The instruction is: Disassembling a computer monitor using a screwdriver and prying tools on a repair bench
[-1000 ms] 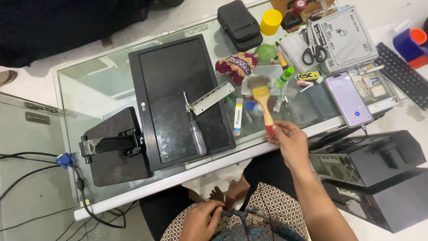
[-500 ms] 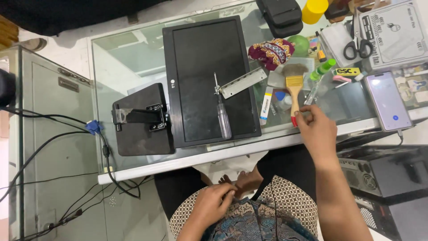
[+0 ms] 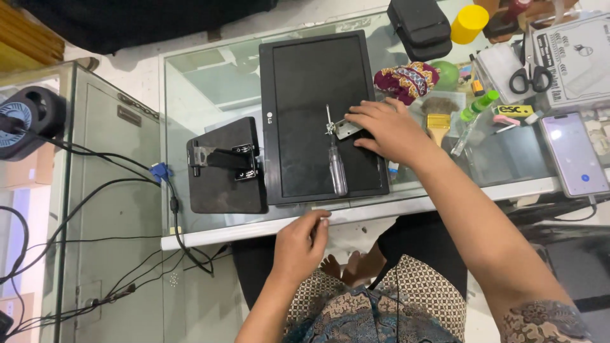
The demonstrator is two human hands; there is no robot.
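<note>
Right hand (image 3: pixel 387 130) lies flat, open, hiding most of the metal bracket (image 3: pixel 346 129) — screwdriver (image 3: pixel 335 164) just beside; left hand (image 3: pixel 302 244) loosely curled, holding nothing.

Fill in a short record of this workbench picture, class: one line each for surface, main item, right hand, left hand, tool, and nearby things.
Surface: glass table
Main item: black monitor lying flat, its stand base beside it
Right hand: right hand resting on a metal bracket on the monitor
Left hand: left hand at the table's near edge, fingers pinched; contents unclear
Tool: screwdriver lying on the monitor, unheld
Nearby: paintbrush, scissors, phone
</note>
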